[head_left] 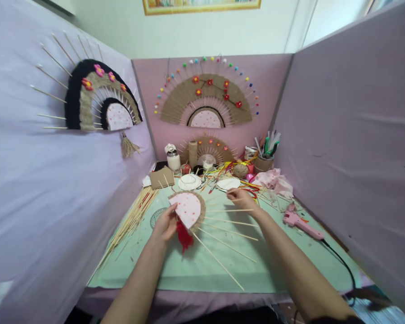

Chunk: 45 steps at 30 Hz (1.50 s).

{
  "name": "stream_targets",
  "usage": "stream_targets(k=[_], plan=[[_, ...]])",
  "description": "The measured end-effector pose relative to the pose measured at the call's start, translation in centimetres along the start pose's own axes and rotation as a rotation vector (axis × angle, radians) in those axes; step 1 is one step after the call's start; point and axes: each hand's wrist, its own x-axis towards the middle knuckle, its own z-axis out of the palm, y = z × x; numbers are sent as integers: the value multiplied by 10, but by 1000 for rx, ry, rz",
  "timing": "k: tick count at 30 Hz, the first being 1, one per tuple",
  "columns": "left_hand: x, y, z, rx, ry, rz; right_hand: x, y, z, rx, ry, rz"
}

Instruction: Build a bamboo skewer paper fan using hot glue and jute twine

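Note:
My left hand (167, 222) grips the straight edge of a half-round fan (190, 208), thumb on its white face with small pink spots. Twine edges the curve of the fan, and thin bamboo sticks (231, 221) spread out from it to the right. A red tassel (184, 237) hangs below the left hand. At the far ends of the upper sticks is my right hand (236, 196), its fingers closed together. Whatever the right fingers pinch, a stick tip or a strand, is too small to make out.
Loose bamboo sticks (131, 225) lie along the left. A pink glue gun (302, 223) with a black cord rests at right. Behind stand a white bottle (173, 159), a twine ball (240, 170) and a tool pot (263, 163). Finished fans (205, 101) hang on the panels.

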Motion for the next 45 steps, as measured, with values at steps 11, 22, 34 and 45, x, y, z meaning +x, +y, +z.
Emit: stream_targets(k=[11,22,34,45], plan=[[-19,-49,-16,177,46,186,-69,10,-89,200,251,97],[-26,-51,-29,219,-6,137,100,-37,-43,-196,42,15],[-26,-52,-32,127,-14,20,172,59,-70,-511,3,322],[-11,-58,-41,287,113,194,150,59,-35,-512,57,316]])
